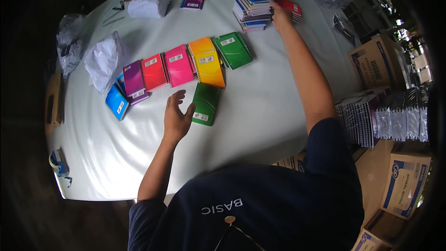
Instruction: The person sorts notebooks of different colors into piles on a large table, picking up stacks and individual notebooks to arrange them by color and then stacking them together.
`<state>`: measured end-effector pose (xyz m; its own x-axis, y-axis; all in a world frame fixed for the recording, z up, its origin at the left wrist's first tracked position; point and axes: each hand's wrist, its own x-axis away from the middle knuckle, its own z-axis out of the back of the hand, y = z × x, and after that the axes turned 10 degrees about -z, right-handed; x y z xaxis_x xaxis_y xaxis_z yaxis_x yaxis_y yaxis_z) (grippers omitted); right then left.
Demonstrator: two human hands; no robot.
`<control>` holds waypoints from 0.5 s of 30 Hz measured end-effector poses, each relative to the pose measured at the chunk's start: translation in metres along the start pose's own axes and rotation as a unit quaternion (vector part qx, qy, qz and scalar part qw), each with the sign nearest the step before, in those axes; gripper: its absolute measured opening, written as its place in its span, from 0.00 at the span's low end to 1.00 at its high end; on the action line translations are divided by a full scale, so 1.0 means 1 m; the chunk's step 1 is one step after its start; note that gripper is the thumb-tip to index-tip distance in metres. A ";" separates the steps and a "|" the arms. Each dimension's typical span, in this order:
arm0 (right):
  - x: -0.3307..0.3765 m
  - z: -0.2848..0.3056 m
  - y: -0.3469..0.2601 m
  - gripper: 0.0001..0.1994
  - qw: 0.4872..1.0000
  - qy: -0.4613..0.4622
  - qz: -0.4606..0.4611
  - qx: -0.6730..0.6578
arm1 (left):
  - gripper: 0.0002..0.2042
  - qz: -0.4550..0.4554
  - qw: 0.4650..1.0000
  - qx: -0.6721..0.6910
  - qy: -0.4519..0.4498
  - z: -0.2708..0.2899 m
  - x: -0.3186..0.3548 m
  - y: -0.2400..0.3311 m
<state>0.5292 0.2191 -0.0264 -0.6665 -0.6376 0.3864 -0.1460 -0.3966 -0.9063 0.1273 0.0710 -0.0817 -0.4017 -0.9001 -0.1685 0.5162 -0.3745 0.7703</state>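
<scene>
My left hand (177, 117) is open, its fingers apart and slightly curled, with the thumb beside a dark green spiral notebook (206, 101). Farther right, my right hand (281, 17) reaches to the right side of a tall stack of spiral notebooks (251, 1). Its fingers are bent against the stack's edge, and what they grip is hidden. A red notebook (291, 7) lies just beyond that hand. Across the middle runs a curved row of notebooks: blue (116, 102), purple (134, 81), red (154, 72), pink (178, 66), yellow (209, 67) and green (233, 50).
Crumpled white paper (103, 60) and a white wrapped bundle (149, 4) lie on the pale tablecloth (260, 107). A purple notebook (193, 0) lies at the back. Clear plastic (70, 46) and a tape dispenser (57, 161) sit at the left edge. Cartons (375, 62) and bundled notebooks (355, 121) stand right.
</scene>
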 end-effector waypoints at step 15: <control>0.035 -0.033 0.138 0.18 0.943 0.004 0.133 0.305 | 0.52 -0.007 0.958 -0.243 -0.151 -0.092 0.051 0.007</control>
<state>0.4614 0.1636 -0.1432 -0.6253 -0.7648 0.1551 0.4742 -0.5303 -0.7028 0.1799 0.0018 -0.1410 -0.5735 -0.8166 0.0654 0.7710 -0.5111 0.3799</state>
